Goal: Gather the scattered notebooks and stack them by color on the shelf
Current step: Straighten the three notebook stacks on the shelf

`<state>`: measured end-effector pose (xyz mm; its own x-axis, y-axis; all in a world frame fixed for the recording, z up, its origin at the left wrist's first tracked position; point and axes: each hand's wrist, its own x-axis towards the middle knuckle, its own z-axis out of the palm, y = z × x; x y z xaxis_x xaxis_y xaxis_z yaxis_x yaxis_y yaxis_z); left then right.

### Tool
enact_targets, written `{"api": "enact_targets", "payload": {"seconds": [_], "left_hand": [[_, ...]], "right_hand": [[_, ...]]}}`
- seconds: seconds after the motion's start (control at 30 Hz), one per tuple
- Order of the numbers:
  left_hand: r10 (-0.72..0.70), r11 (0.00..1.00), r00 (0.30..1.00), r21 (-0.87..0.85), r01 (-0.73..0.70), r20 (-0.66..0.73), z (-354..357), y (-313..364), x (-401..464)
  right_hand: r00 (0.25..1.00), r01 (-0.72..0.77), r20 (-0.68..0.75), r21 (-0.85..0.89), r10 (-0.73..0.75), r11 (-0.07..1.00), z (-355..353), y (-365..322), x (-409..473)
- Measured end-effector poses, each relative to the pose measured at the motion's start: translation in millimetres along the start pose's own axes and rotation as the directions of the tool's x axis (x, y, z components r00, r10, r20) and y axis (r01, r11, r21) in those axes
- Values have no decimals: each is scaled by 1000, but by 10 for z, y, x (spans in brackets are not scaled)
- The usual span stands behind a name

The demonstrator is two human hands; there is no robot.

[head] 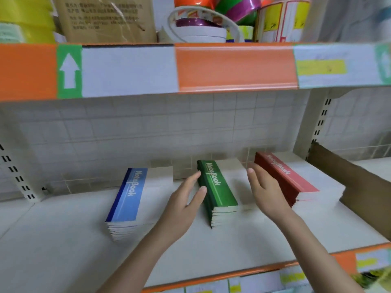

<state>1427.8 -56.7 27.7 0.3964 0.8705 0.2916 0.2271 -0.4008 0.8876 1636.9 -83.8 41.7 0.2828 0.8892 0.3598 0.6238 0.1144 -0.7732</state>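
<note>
Retail shelving unit, off-white metal. Back panel (pixel 148 132): pale, marked in a square grid. Slotted uprights at left (pixel 19 178) and right (pixel 321 121). Upper shelf edge strip (pixel 232 66): orange, with white label cards and a green tag bearing a white arrow (pixel 69 71) pointing up. Stock above: tape rolls (pixel 203 28), a brown paper package (pixel 105 17), yellow-and-white label rolls (pixel 281 20). Brown cardboard divider (pixel 349 182) at right. Lower shelf front (pixel 243 273): orange strip with yellow-marked tags. Lighting even, soft shadows.
</note>
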Motion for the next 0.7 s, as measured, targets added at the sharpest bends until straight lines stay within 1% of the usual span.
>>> {"api": "enact_targets", "payload": {"seconds": [0.07, 0.13, 0.17, 0.23, 0.3, 0.33, 0.37, 0.47, 0.53, 0.6, 0.7], "left_hand": [[-156, 980, 986, -136, 147, -64, 237, -83, 164], [-318, 912, 942, -304, 274, -107, 408, -159, 305], [-381, 873, 919, -366, 322, -99, 470, -201, 362], [-487, 795, 872, -438, 419, -49, 579, -252, 479], [-563, 711, 827, -511, 483, -2, 668, -268, 527], [-587, 688, 810, -529, 497, -1, 709, -265, 534], [-600, 675, 800, -540, 503, -6, 744, -250, 537], [-628, 655, 777, -570, 496, -45, 796, -227, 554], [-642, 639, 764, -596, 487, -65, 822, -236, 563], [-655, 653, 749, -574, 493, -102, 840, -245, 568], [-658, 671, 737, -563, 482, -154, 864, -267, 571]], "right_hand": [[996, -84, 27, -31, 85, 996, -82, 206, 115], [977, -186, 107, -17, 187, 982, -120, 395, 225], [956, -247, 164, 1, 244, 969, -126, 480, 274], [888, -408, 268, 80, 375, 910, -105, 611, 377], [805, -568, 363, 240, 470, 787, -41, 711, 460], [768, -627, 406, 316, 496, 712, -14, 731, 480], [747, -656, 432, 359, 505, 664, 11, 735, 485], [724, -675, 479, 347, 496, 651, 79, 732, 457], [713, -690, 500, 373, 491, 621, 94, 739, 451], [706, -699, 519, 401, 482, 592, 84, 727, 459], [706, -698, 533, 411, 466, 587, 77, 713, 439]]}}
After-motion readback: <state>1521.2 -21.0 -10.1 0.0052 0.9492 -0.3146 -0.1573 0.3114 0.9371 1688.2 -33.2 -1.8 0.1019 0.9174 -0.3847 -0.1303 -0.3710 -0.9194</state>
